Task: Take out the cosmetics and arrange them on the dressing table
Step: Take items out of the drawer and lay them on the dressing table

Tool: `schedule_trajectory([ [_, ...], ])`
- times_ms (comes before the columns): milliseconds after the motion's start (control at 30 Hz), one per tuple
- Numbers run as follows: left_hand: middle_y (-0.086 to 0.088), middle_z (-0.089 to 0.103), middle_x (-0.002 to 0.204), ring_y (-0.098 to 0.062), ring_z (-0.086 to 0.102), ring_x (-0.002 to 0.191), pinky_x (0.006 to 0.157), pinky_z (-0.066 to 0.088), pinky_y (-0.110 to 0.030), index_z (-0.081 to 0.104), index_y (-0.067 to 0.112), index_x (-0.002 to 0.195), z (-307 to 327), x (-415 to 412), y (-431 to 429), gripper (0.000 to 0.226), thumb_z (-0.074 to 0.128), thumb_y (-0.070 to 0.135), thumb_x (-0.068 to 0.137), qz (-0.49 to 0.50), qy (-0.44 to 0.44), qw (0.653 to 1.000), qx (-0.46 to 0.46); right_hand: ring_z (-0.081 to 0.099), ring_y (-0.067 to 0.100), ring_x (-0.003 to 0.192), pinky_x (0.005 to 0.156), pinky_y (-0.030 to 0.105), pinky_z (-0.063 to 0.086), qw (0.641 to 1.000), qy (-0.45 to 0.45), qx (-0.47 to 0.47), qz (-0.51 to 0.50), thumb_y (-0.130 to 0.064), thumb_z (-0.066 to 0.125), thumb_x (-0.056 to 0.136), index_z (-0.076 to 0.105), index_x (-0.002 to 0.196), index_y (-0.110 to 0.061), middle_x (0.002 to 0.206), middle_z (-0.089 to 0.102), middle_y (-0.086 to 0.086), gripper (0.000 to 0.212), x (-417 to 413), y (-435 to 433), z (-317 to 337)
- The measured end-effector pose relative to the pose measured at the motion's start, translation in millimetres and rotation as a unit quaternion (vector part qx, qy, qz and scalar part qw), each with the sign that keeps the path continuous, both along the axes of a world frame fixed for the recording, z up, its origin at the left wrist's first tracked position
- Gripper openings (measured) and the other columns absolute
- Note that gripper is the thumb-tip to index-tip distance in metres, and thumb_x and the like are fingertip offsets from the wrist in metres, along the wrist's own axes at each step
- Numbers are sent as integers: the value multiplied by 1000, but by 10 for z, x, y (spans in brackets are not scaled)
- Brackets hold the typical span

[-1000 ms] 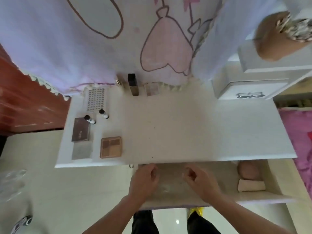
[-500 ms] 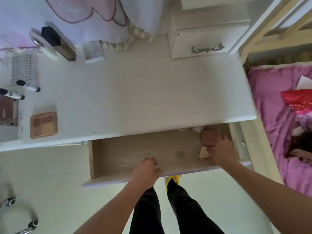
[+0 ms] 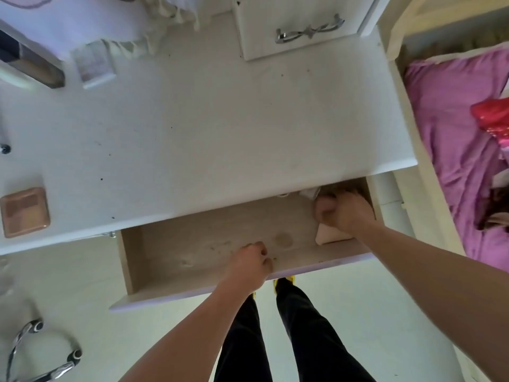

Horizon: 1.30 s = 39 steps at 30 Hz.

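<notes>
Okay, your right hand [image 3: 345,213] curls round a pink puff [image 3: 324,208] in the far right corner of the drawer [image 3: 192,244], while your left hand [image 3: 248,264] grips its front edge. One palette [image 3: 24,212] sits on the dressing table [image 3: 220,119]; the wedge sponge [image 3: 329,237] is left inside.

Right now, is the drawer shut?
No, the drawer is pulled out, with the left hand gripping its front and the right hand gripping a pink puff.

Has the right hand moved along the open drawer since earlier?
Yes. The right hand went from the middle of the pale wooden drawer to its right back corner, gripping a pink round puff.
</notes>
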<state>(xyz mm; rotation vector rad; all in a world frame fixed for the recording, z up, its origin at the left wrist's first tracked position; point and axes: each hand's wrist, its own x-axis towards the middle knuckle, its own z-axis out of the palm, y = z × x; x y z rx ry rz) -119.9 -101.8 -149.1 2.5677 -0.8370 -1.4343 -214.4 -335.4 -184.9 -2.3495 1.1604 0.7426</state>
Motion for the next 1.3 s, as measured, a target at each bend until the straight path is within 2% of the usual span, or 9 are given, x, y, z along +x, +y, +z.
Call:
schedule_trajectory([
  [67,-5,66,89,-24,60,88,71,46,-31,60,12,107,-7,2,-24,23,50,24,90,-5,-3,1000,6,62,30,93,66,28,40,999,-14,24,18,-38,50,89,62,96,-11,98,69,11,31,-41,10,64],
  [333,-4,55,117,-24,56,106,81,45,-31,55,18,118,-21,-126,-513,30,50,18,89,-82,-38,996,-27,60,28,74,65,34,42,963,-213,10,-166,-35,65,90,54,107,-11,83,63,4,31,-582,-71,708],
  [533,-4,48,123,-25,47,113,87,42,-35,50,20,121,-294,-444,-1290,37,58,25,85,-188,-81,973,-111,62,18,79,65,30,50,893,-278,26,-354,-23,69,82,62,103,-16,85,64,-4,24,-901,-202,755],
  [700,-6,49,127,-27,46,116,88,38,-36,48,20,124,-591,-623,-1569,39,57,24,86,-281,-133,947,-85,61,15,82,67,29,50,857,-300,40,-416,-25,70,81,64,104,-17,90,65,-3,25,-1033,-238,586],
  [833,-6,61,110,-29,59,103,73,37,-32,57,20,100,-556,-626,-1573,18,47,33,92,-252,-68,960,-102,59,18,81,67,32,51,854,-295,44,-425,-27,69,81,65,99,-17,87,64,-3,21,-1078,-231,518],
  [967,11,67,105,-15,62,95,76,44,-28,64,31,104,-359,-573,-1327,50,35,69,90,-125,34,983,-127,58,17,75,65,32,49,862,-290,59,-412,-24,68,83,65,90,-19,80,63,-2,10,-1060,-217,606],
  [1100,-4,65,110,-28,62,99,72,38,-29,49,21,117,11,-331,-956,23,45,29,96,-96,-34,993,-67,61,21,76,62,30,49,872,-291,94,-383,-23,69,85,68,87,-17,79,65,0,7,-907,-120,822],
  [1233,-13,68,106,-31,63,93,66,38,-28,49,14,108,389,-58,-508,16,42,26,99,18,2,997,-75,61,20,79,60,29,48,889,-278,121,-343,-24,68,87,67,92,-16,83,67,0,9,-627,37,1042],
  [1300,-9,68,106,-28,63,93,65,36,-29,48,16,125,567,103,-250,28,43,27,99,16,-33,997,-75,63,19,81,68,37,55,902,-272,125,-310,-31,66,88,66,94,-20,86,68,-2,13,-442,119,1157],
])
